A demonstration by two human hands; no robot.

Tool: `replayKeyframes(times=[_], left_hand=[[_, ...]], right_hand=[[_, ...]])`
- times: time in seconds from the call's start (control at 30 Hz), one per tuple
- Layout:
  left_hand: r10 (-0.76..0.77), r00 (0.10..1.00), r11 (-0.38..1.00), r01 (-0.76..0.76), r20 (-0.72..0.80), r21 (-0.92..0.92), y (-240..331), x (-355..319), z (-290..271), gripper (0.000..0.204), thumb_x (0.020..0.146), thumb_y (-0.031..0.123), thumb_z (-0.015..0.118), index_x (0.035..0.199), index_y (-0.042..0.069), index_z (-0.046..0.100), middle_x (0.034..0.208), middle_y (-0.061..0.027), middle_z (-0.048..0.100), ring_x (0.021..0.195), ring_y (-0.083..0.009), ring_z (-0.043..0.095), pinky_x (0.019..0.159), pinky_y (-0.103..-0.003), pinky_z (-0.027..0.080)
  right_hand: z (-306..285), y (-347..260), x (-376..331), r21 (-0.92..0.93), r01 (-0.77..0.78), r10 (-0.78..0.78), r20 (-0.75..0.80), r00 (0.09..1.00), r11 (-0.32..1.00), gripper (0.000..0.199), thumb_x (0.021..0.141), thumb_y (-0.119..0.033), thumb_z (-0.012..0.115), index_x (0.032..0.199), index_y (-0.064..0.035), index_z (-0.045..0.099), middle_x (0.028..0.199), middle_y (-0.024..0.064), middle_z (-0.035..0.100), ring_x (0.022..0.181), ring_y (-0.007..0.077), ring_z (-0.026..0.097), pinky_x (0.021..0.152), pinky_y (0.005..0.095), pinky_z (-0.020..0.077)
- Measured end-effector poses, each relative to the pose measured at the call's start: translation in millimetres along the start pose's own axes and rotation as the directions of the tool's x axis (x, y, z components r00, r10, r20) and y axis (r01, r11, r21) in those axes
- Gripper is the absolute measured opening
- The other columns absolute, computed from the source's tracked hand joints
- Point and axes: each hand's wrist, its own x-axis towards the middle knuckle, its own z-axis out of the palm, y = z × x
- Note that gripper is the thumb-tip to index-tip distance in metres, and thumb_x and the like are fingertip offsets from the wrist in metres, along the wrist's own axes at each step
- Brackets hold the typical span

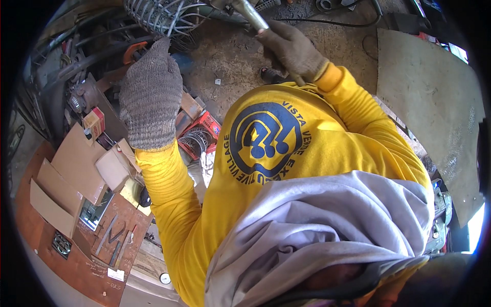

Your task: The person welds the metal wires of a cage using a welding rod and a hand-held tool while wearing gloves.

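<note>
The gloved left hand (152, 97) reaches the barred metal cage (162, 19) at the far left, seemingly steadying it, though I cannot tell its grip's closure, while the right hand (294, 48) clenches a metal-shafted tool (250, 14) beside it, presumably for control.

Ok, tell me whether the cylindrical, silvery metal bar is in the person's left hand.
No, the right hand, in a brown knitted glove, grips the bar, while the left hand is by the rounded grey metal cage.

Two gloves (152, 97) (295, 50), one metal cage (162, 16)
</note>
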Motion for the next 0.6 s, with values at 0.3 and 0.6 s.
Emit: replayKeyframes(times=[0.3, 0.6], left_hand=[[-0.009, 0.999, 1.0, 0.009, 0.036, -0.015, 1, 2, -4, 0.033, 0.097, 0.02, 0.058, 0.129, 0.012, 0.065, 0.112, -0.0142, 0.072, 0.099, -0.0347, 0.069, 0.089, -0.043, 0.055], [0.005, 1.0, 0.999, -0.006, -0.009, -0.036, -2, -2, 3, 0.032, 0.097, 0.02, 0.059, 0.128, 0.012, 0.065, 0.109, -0.0163, 0.072, 0.097, -0.0354, 0.07, 0.086, -0.043, 0.056]], right_hand=[[12, 6, -4, 0.081, 0.089, -0.078, -0.127, 0.989, 0.993, 0.054, 0.1, -0.041, 0.06, 0.141, -0.0053, 0.053, 0.08, 0.0035, 0.062, 0.067, 0.0093, 0.059, 0.055, 0.0265, 0.0503], [-9, 10, -9, 0.196, 0.041, -0.02, -0.109, 0.994, 0.98, 0.04, 0.102, -0.04, 0.056, 0.119, -0.0039, 0.06, 0.074, 0.0022, 0.058, 0.056, 0.0098, 0.056, 0.049, 0.0248, 0.0471]])
